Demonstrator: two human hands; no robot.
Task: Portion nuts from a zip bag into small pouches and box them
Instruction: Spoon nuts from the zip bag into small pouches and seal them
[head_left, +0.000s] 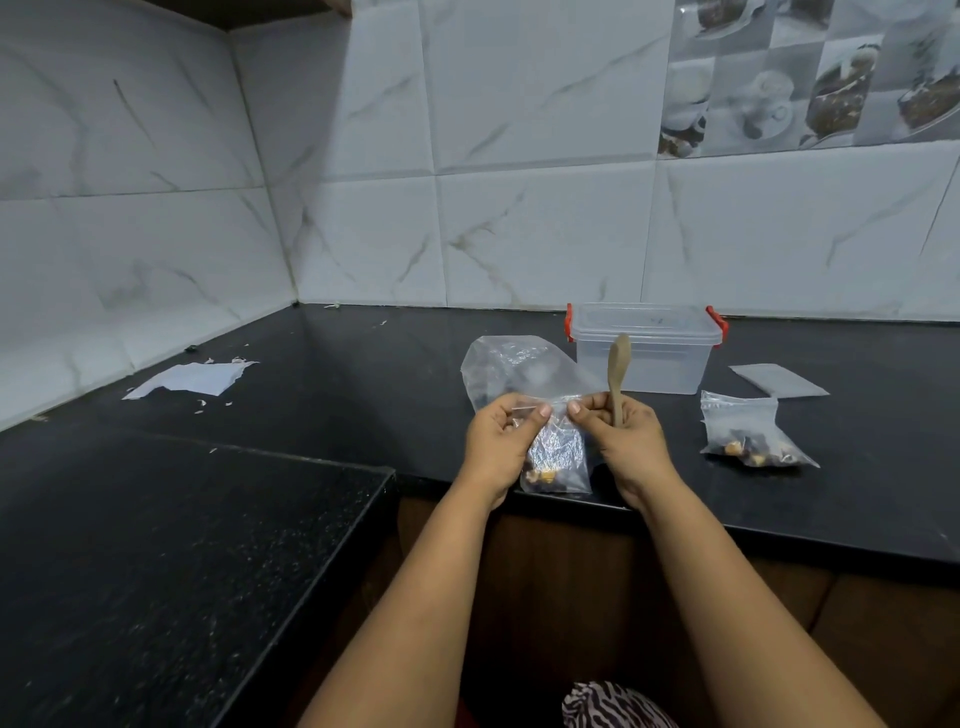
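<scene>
At the front edge of the black counter, a small clear pouch is held up by its top strip between both hands. The left corner of that strip is pinched by the left hand, thumb over curled fingers. The right corner is pinched by the thumb and forefinger of the right hand, while a wooden spoon is clasped upright by the remaining fingers of that hand, bowl uppermost. A few nuts are seen gathered at the bottom of the pouch.

Just behind the hands, at 12 o'clock, a large clear zip bag is lying crumpled on the counter. At 1 o'clock from the hands, a clear plastic box with red clips is set near the wall, its lid on. At 3 o'clock, a filled pouch is laid flat, and beyond it, at 2 o'clock, an empty pouch is placed. Well apart at 10 o'clock, a torn white paper is lying with scraps around it.
</scene>
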